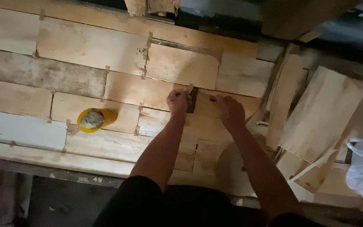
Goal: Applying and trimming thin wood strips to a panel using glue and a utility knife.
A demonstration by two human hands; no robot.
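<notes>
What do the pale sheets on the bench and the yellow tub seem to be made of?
Sheets: thin wood veneer, apparently bare and matte, with visible grain and knots. Yellow tub: probably plastic, going by its smooth, even colour; its greyish contents are unclear.

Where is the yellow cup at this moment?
In the head view, the yellow cup stands on the wooden boards, left of centre, well to the left of the left hand.
</notes>
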